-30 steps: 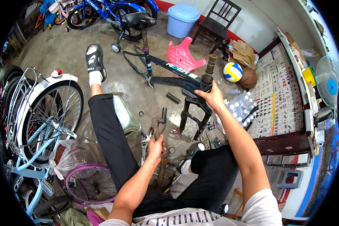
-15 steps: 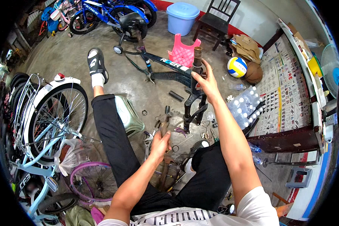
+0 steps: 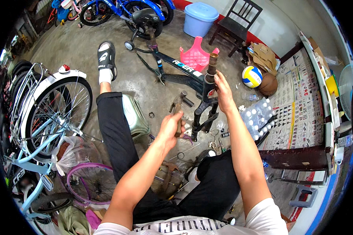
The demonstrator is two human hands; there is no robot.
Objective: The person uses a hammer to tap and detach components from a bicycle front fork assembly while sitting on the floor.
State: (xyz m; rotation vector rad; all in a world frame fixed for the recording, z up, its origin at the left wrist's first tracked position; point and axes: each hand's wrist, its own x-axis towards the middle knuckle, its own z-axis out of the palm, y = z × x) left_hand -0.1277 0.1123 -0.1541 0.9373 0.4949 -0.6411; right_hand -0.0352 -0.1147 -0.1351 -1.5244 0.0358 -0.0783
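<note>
My left hand [image 3: 171,127] is closed around the handle of a hammer [image 3: 178,109], whose head is raised above the floor in front of my knees. Next to it stands a black bicycle frame [image 3: 180,67] with its fork [image 3: 202,123] pointing down and a bare, rusty steerer tube [image 3: 213,62] rising from the head tube. My right hand [image 3: 224,93] holds the frame at the right side of the head tube, fingers fairly straight along it. The thumb is mostly hidden. A black saddle [image 3: 146,15] sits at the far end of the frame.
Loose tools lie between my legs, near a short black tube [image 3: 188,102]. A greenish metal can [image 3: 136,117] stands by my left leg. Bottled water packs [image 3: 257,117] are at right, a pink stool [image 3: 195,56] lies beyond the frame, and a white-fendered bicycle [image 3: 60,113] is at left.
My left hand has lifted the hammer up and right, toward the fork. My right hand has shifted to the right side of the head tube, its fingers straighter. The view has shifted slightly.
</note>
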